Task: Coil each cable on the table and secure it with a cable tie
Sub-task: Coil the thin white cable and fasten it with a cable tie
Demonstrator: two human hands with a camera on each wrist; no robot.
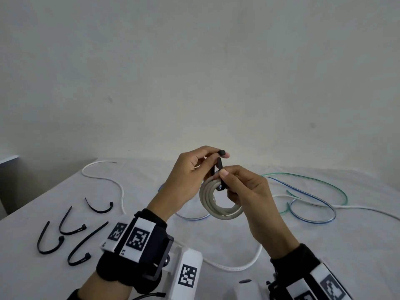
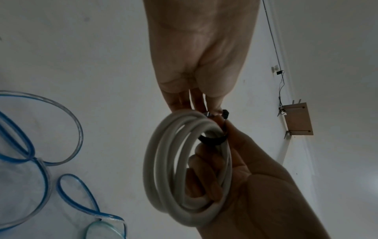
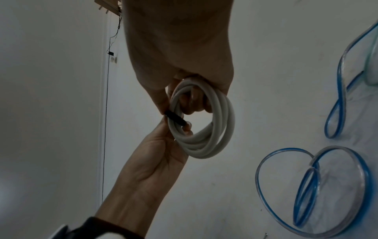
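Fingers of the right hand (image 1: 253, 195) curl through and round the coiled grey-white round cable (image 1: 218, 202), held in the air above the middle of the white cloth-covered table (image 1: 324, 245), with thumb and forefinger pinching the black plastic cable tie (image 1: 220, 169) looped over the coil's top. The left hand (image 1: 186, 180) pinches the tie's square head end between thumb and fingertips. Loose white, blue and green cables lie toward the far edge, and four spare black cable ties (image 1: 71, 232) lie near the left edge.
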